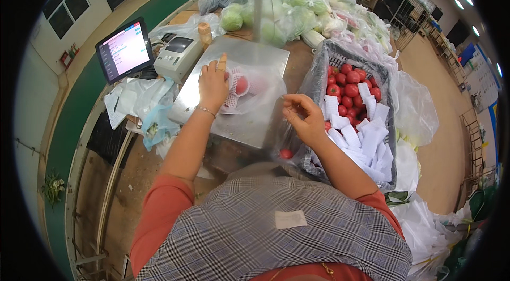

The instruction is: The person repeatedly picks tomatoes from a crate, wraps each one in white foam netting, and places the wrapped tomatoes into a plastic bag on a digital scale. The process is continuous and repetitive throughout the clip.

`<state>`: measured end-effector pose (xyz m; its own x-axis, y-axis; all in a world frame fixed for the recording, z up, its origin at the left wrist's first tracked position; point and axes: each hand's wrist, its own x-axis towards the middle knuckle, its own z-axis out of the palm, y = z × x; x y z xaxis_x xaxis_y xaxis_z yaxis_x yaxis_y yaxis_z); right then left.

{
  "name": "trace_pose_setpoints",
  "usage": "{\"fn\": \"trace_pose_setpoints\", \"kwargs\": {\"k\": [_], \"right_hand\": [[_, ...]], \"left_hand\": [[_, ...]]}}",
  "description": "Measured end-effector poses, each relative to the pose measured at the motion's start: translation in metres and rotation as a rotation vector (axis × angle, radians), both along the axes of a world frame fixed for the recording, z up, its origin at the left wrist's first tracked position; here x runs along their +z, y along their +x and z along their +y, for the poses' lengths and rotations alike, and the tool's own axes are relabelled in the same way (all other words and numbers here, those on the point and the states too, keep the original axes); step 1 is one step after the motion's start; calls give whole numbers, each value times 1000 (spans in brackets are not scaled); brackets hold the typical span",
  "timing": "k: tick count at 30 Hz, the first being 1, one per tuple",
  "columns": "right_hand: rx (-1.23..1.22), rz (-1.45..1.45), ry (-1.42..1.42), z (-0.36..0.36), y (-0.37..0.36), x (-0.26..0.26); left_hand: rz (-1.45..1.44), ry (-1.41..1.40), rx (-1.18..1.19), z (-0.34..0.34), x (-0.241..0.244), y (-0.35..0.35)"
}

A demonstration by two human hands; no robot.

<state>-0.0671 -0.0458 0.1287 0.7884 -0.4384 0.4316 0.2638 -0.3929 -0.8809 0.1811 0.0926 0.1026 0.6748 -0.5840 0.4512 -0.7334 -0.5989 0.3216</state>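
Observation:
My left hand (214, 85), with tape around one finger, is at the left side of a thin clear plastic bag (267, 99) on a metal scale platform (255, 52). Beside its fingers are tomatoes in white foam nets, one of them a red tomato (241, 85); whether the hand grips one is hidden. My right hand (303, 117) hovers over the platform's right edge, fingers curled and apart, with nothing visible in them. To its right stands a plastic-lined crate (392, 121) holding loose red tomatoes (352, 89) and a heap of white foam nets (354, 143).
Bagged vegetables (303, 6) pile up behind the scale's post (259, 6). At left are a label printer (178, 58), a lit touchscreen (125, 50), a small bottle (204, 33) and crumpled plastic bags (145, 95). A single tomato (286, 154) lies near the crate's left side.

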Motion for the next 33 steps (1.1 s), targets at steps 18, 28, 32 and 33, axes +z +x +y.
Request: {"fn": "trace_pose_setpoints", "kwargs": {"k": [18,28,32,33], "right_hand": [[-376,176,-423,-36,52,-35],[-375,310,-547,-31,95,-32],[-408,423,-595,-25,105,-32],[-407,485,-610,-26,111,-35]], "left_hand": [[274,-879,179,115,-59,15],[-105,-131,-397,68,-8,71],[-112,321,-434,61,-11,92],[-106,430,-428,61,-13,93]]}}
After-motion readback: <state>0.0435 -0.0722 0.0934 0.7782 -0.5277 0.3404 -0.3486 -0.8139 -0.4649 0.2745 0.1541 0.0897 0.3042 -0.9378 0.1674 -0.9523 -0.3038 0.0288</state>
